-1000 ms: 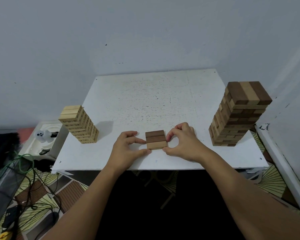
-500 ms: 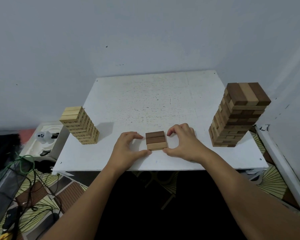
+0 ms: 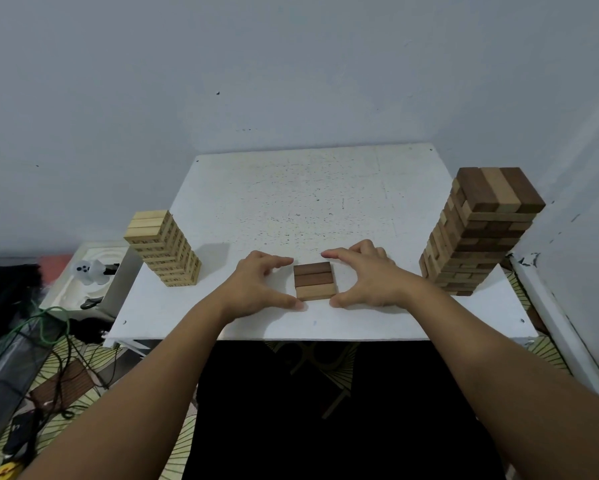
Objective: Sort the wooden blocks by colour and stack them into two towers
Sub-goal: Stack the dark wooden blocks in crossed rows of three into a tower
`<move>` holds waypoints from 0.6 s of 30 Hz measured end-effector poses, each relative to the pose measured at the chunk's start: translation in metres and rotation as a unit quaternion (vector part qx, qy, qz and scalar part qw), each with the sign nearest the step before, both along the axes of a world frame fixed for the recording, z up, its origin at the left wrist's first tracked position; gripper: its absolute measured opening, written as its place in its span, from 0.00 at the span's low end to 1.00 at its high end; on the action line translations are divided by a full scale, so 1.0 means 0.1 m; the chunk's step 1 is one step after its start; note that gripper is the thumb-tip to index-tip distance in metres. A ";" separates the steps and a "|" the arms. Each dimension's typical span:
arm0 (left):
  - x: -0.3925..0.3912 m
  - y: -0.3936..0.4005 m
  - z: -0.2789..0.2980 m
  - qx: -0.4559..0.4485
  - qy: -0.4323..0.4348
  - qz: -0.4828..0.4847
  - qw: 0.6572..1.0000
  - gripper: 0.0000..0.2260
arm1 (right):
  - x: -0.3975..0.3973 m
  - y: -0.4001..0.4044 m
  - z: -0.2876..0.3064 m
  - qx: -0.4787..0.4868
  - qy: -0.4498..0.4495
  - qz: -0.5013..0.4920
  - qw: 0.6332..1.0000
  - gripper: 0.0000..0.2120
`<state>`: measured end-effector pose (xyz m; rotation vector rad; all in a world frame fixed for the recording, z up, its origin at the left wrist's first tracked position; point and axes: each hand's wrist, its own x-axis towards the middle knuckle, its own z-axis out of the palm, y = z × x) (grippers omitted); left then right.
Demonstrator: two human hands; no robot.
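While two hands (image 3: 256, 289) (image 3: 367, 282) flank three blocks (image 3: 314, 280), two towers (image 3: 165, 249) (image 3: 478, 233) stand

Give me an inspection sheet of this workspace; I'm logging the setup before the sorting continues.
Surface: white table, speckled.
Job's things: pale tower at left; mixed tower at right; row of three blocks at the front, two dark and one light.
Clutter: white container beside the table.
Grippers: left hand and right hand open, flanking the row.
Cables: green and black cables on the floor at left.
Surroundings: grey walls.
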<state>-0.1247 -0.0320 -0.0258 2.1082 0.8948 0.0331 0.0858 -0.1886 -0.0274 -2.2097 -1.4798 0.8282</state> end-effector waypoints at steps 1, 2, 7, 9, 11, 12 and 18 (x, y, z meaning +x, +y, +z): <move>0.01 0.01 -0.02 0.001 0.004 -0.001 1.000 0.42 | 0.00 0.00 0.00 -0.001 -0.004 0.002 1.000 0.40; 0.01 0.03 -0.03 0.004 0.007 -0.001 1.000 0.42 | 0.00 0.00 -0.01 0.000 -0.005 0.003 1.000 0.39; 0.05 0.04 -0.14 0.048 0.006 -0.005 0.999 0.33 | -0.02 -0.02 -0.02 0.016 -0.009 0.001 1.000 0.33; 0.07 0.02 -0.14 0.067 0.005 -0.009 0.998 0.31 | -0.06 -0.01 -0.03 0.027 -0.030 -0.003 0.999 0.32; 0.07 0.00 -0.13 0.076 -0.004 -0.013 0.997 0.32 | -0.09 -0.01 -0.03 0.041 -0.045 -0.008 0.998 0.31; 0.05 -0.01 -0.12 0.078 -0.015 -0.012 0.997 0.32 | -0.10 0.00 -0.02 0.049 -0.044 -0.009 0.998 0.31; 0.01 -0.01 0.19 0.103 -0.099 0.012 0.990 0.31 | -0.11 0.11 0.31 0.097 -0.048 0.004 0.994 0.33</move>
